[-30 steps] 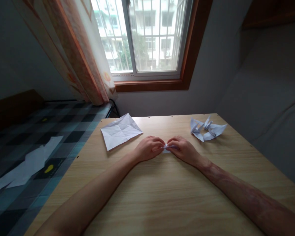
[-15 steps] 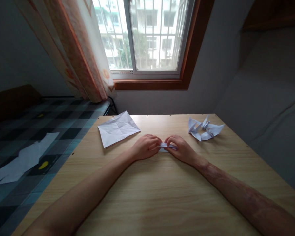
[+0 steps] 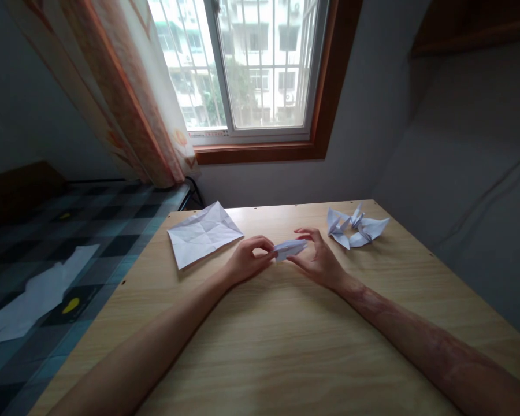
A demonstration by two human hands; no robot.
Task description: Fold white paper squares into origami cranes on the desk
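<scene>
A small piece of folded white paper (image 3: 290, 249) is between my two hands, tilted above the wooden table (image 3: 268, 346). My left hand (image 3: 252, 257) pinches its left end between thumb and fingers. Around the right end, my right hand (image 3: 318, 260) has its thumb and fingers spread apart; the thumb is close to the paper's lower edge, and I cannot tell if it touches. Left of my hands lies a creased white sheet (image 3: 205, 233). Beyond my right hand stand several folded paper cranes (image 3: 359, 228) in a cluster.
A bed with a checked cover (image 3: 125, 214) adjoins the table's left side, with white paper scraps (image 3: 45, 292) on it. Behind the table are a window (image 3: 264, 69) and an orange-patterned curtain (image 3: 125, 104). A wall (image 3: 472, 173) rises on the right.
The folded paper has been raised and tilted from the tabletop. My right hand's fingers have spread away from it, while my left hand keeps its pinch. The camera view has shifted slightly.
</scene>
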